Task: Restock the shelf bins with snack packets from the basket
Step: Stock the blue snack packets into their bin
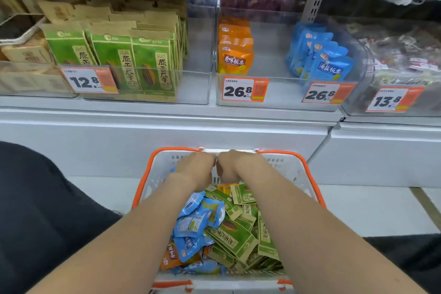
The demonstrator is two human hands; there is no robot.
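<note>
Left hand (pixel 194 167), right hand (pixel 235 166): both curled over basket (pixel 286 168) far rim; best held level, parked beneath shelf bins (pixel 195 88).

Fingers (pixel 207 158) half hidden over basket rim (pixel 308 175)

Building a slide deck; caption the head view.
Left hand and right hand grip the basket rim below shelf bins.

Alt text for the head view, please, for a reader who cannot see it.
The left hand and right hand grip the far rim of a white basket full of green, blue and orange snack packets. Above, clear shelf bins hold matching packets behind price tags.
</note>
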